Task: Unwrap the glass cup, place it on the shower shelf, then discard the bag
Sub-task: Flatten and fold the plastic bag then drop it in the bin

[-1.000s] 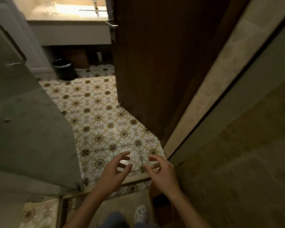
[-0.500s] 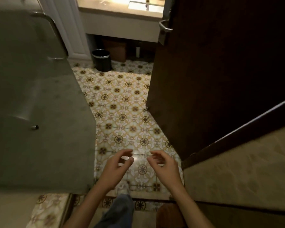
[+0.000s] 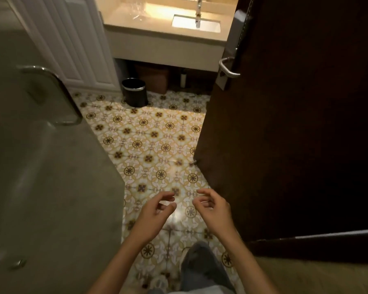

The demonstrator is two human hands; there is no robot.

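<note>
Glass is what we expect to be handling: a clear drinking cup, hard, smooth, slippery through plastic film and breakable on tile, so we would take it round the body with the whole hand, not by the rim. We cannot place the cup for certain; faint clear glassware (image 3: 137, 9) glints at the far left of the lit cream vanity counter (image 3: 155, 26), too blurred to name, and no bag shows anywhere. Our left hand (image 3: 155, 215) and right hand (image 3: 214, 211) hover side by side, apart, fingers loosely curled and holding nothing.

Underfoot lies the glossy yellow-and-white patterned tile floor (image 3: 157, 141), likely slick and unforgiving to a dropped cup. A grey frosted glass shower door (image 3: 40, 177) with a chrome handle (image 3: 57, 96) stands at our left, the dark brown wooden door (image 3: 295, 124) with its steel lever (image 3: 227, 67) at our right. Below the counter sits a small black round waste bin (image 3: 134, 95), a likely spot for the bag.
</note>
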